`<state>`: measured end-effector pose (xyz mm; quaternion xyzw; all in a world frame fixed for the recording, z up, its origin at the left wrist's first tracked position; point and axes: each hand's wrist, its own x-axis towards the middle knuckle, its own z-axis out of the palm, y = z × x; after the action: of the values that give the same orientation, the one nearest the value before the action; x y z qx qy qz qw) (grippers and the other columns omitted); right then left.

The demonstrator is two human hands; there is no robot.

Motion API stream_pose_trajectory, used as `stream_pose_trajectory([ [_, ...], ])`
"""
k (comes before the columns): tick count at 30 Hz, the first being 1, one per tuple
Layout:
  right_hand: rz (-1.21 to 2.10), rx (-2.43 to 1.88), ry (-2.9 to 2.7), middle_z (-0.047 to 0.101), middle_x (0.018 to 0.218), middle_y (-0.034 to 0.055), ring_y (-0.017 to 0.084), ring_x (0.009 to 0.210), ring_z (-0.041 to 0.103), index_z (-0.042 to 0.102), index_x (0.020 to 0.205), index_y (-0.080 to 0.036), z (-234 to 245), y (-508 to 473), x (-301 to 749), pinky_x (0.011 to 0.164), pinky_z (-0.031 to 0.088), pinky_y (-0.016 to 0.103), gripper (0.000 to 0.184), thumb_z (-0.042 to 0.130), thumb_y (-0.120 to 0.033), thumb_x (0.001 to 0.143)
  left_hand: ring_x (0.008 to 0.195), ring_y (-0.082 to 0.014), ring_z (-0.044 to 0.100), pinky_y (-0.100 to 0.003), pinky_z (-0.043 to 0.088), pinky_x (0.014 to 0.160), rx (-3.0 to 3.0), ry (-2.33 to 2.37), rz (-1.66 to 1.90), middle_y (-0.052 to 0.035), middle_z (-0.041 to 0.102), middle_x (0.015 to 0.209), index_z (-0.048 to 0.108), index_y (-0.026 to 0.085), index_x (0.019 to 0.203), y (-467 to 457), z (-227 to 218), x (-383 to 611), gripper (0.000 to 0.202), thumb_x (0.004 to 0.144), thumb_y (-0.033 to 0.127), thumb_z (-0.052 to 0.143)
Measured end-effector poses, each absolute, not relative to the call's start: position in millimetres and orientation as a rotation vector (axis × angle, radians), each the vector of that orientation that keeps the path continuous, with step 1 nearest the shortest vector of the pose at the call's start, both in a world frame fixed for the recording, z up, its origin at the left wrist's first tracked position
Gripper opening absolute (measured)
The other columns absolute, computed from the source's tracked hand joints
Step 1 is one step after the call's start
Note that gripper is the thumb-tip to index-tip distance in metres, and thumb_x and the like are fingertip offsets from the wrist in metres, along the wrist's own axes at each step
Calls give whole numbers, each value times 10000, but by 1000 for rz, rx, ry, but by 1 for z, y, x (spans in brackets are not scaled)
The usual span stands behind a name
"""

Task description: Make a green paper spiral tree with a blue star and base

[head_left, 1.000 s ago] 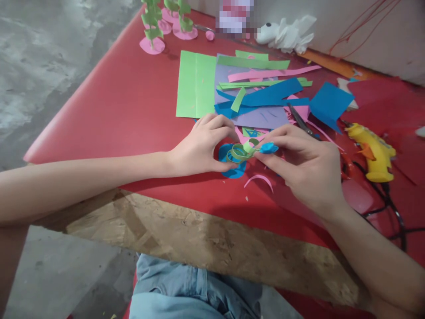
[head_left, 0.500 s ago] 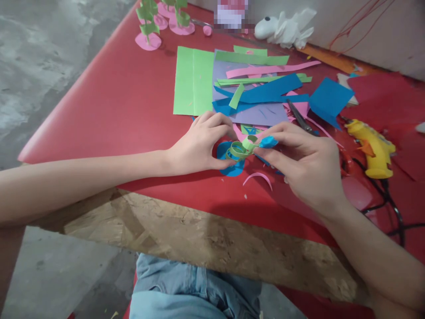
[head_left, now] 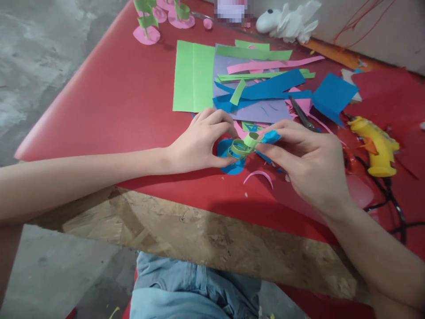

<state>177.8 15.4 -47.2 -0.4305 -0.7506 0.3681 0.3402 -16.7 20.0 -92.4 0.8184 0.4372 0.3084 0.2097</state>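
Observation:
A green paper spiral [head_left: 241, 147] lies on its side over a blue paper disc [head_left: 226, 167] near the table's front edge. At its right end is a small blue paper bud or flower [head_left: 271, 137]. My right hand [head_left: 307, 161] pinches the piece just below this bud, between thumb and fingers. My left hand [head_left: 204, 139] curls around the disc's left side, its thumb on the near part and its fingertips at the far side, partly out of sight. A thin pink paper curl [head_left: 259, 173] lies on the red surface just below.
Scissors [head_left: 301, 114] rest beside paper strips and a green sheet [head_left: 192, 75]. To the right lies a yellow hot glue gun [head_left: 376, 146] with a black cord. Green and pink paper pieces [head_left: 146, 34] stand at the back left, and a white figure [head_left: 287, 23] lies by the wall.
The camera view has shifted slightly, moving the table items up a little. Both hands keep nearly the same hold on the paper piece.

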Motion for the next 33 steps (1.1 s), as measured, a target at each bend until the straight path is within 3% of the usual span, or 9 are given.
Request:
stream_pose_trajectory([
  [33,961,-1036,-1945,573,809,-20,53,688,465,636,773,-194,-51,17,179,601,361,242,39,667,-174,762,1018,-251,528,-469,414,956,2244,1169,867,-65,627,1092,621,243,897,22,-93,-17,323,677,455,725],
])
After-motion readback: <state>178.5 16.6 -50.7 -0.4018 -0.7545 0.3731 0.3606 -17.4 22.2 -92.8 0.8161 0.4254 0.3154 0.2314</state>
